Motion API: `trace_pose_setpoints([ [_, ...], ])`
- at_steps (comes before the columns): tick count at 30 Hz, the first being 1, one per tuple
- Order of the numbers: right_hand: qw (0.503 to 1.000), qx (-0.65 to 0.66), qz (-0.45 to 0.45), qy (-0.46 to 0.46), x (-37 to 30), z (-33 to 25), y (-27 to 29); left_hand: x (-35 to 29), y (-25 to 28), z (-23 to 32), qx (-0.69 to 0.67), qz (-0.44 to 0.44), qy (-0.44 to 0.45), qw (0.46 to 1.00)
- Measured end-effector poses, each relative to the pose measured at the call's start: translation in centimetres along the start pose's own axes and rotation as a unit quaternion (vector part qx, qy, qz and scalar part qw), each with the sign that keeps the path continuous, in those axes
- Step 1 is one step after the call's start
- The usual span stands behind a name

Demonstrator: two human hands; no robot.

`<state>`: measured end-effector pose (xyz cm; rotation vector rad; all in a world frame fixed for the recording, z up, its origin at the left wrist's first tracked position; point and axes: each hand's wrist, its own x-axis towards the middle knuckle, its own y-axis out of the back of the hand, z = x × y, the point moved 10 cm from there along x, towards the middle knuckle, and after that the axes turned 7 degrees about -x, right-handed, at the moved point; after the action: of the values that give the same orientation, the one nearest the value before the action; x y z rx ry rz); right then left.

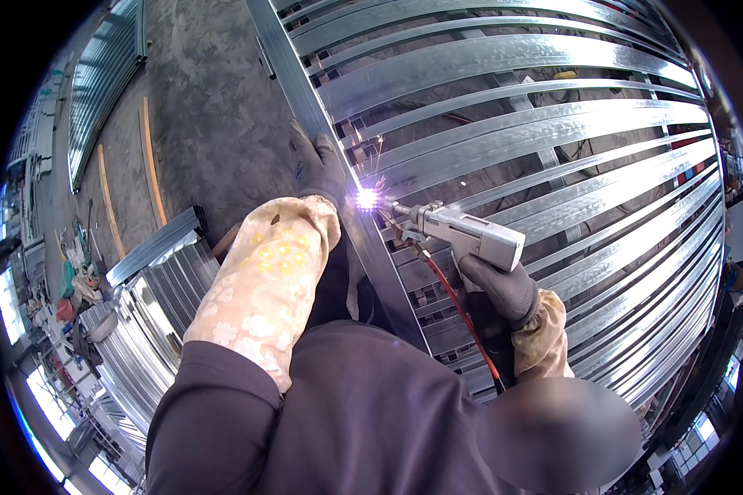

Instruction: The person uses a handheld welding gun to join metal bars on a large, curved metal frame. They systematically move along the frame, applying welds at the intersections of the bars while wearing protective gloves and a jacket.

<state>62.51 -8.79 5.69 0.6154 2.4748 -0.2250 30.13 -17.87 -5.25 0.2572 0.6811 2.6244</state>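
While the right hand (508, 289), gloved in grey and right of centre in the frame, has its fingers curled around the handle of a silver welding gun (483, 238), the left hand (315, 165) lies along the left side of a long metal rail (302, 87). Left fingers mostly straight, slightly spread, not wrapped round anything visible; palm side hidden.

Gun nozzle points left. Bright violet-white glow (367, 198) at its tip, on the rail's right edge, just beside the left hand; thin sparks rise above it. Red hose (464, 318) runs from below the nozzle toward lower centre-right.

Rail slants from top centre to lower centre. Shiny metal slats (470, 68) extend from it across the right half, with gaps between.

Left forearm: pale patterned sleeve (260, 276), small hole near the cuff. Two wooden strips (153, 165) on the grey floor (206, 91), upper left; ribbed metal panel (106, 78) beyond. Stacked metal bars (153, 318), lower left.
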Motion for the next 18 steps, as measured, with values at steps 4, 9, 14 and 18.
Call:
trace_pose_setpoints([
  [4,1.0,-0.023,-0.003,0.001,-0.04,0.2,0.1,-0.02,0.08,0.43,0.002,-0.003,0.0,1.0],
  [9,1.0,-0.006,-0.006,-0.016,-0.26,0.03,-0.08,0.04,0.12,0.67,0.011,-0.008,-0.003,1.0],
  [14,1.0,-0.018,-0.011,-0.017,-0.51,-0.22,-0.1,0.02,0.18,0.71,0.019,-0.001,-0.013,1.0],
  [18,1.0,-0.009,-0.003,-0.008,-0.66,-0.29,0.01,0.25,0.12,0.42,0.004,0.001,0.0,1.0],
])
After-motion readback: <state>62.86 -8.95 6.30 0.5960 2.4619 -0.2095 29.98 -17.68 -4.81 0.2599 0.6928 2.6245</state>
